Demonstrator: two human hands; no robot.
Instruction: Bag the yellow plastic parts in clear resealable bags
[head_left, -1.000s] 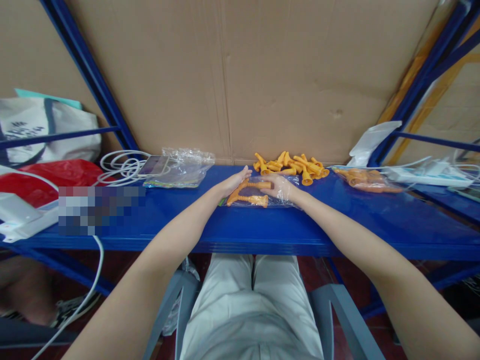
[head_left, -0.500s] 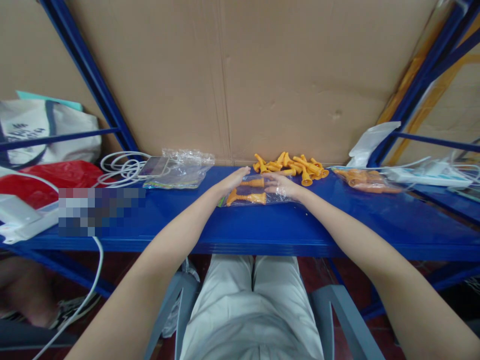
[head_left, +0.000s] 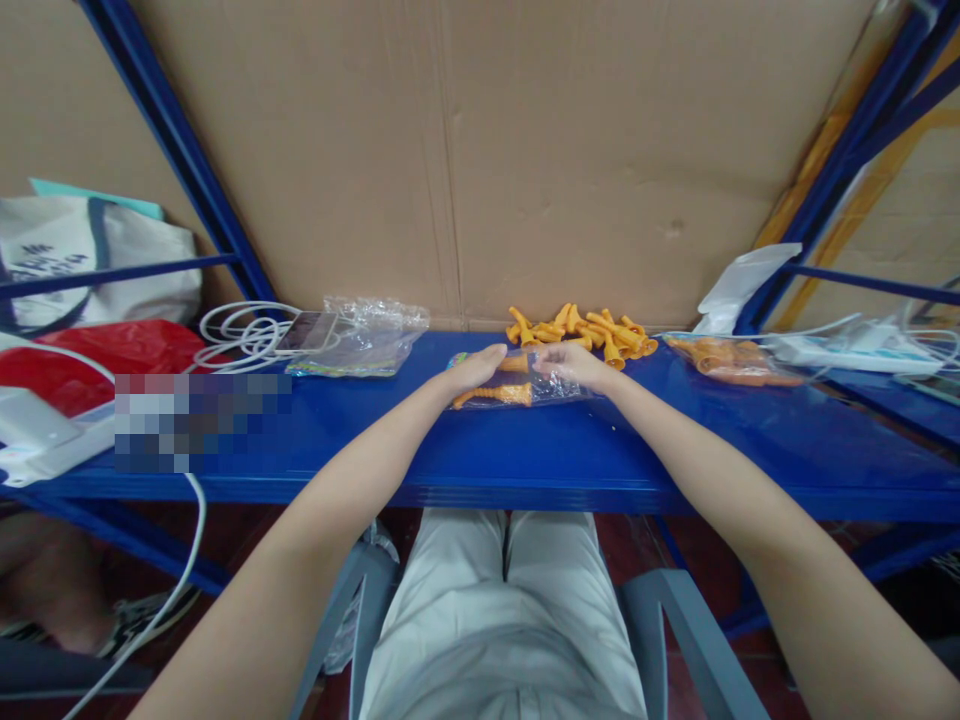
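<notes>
A clear plastic bag [head_left: 546, 385] holds orange horn-shaped plastic pieces [head_left: 514, 394] and lies on the blue tabletop in front of me. My left hand [head_left: 478, 368] is closed on its left part, the thumb side pointing up and right, with the other fingers mostly hidden. At the right part of the same bag, my right hand [head_left: 571, 364] pinches the film between bent fingers. Just behind the right hand is a pile of loose orange pieces [head_left: 616, 336] of the same kind.
Flat clear bags [head_left: 367, 345] and a coiled white cable [head_left: 244, 335] lie to the left, near a red plastic bag [head_left: 112, 365]. On the right rest another bag of orange pieces [head_left: 731, 360] and a white power strip [head_left: 832, 350]. Cardboard [head_left: 450, 170] stands behind the table.
My left hand has moved slightly right over the bag, whose coloured edge has shifted up. My right hand's fingers, spread before, are now drawn together on the film.
</notes>
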